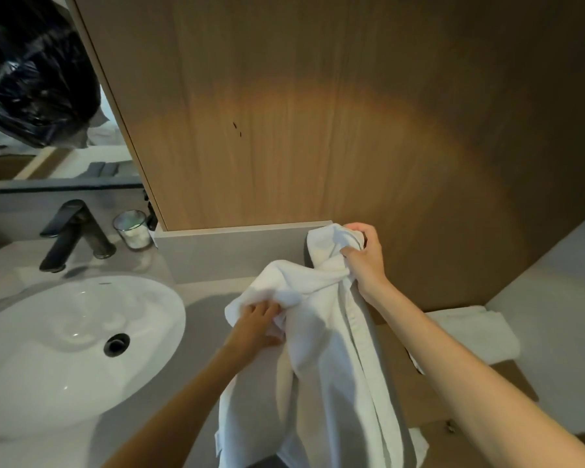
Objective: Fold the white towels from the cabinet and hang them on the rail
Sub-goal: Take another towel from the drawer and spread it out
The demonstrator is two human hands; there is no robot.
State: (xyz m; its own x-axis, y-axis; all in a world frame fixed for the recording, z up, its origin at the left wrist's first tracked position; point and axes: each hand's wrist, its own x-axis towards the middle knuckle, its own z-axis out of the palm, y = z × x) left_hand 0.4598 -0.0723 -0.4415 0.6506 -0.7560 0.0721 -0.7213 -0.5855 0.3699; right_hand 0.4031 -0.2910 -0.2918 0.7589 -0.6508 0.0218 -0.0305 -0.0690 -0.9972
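Note:
A white towel (321, 359) hangs crumpled in front of me, over the grey counter's right end. My right hand (365, 255) grips its bunched top edge, held up near the wooden wall panel. Lower and to the left, my left hand (257, 322) pinches a fold of the same towel. Most of the cloth drops down between my forearms and out of the bottom of the view. A second white towel (470, 336) lies folded on a lower wooden surface at the right. No rail is in view.
A round white basin (65, 336) with a dark drain sits at the left, a black tap (71, 231) behind it and a glass jar (134, 229) beside the tap. A mirror (48, 96) fills the upper left. A low grey ledge (233, 241) runs below the wooden panel.

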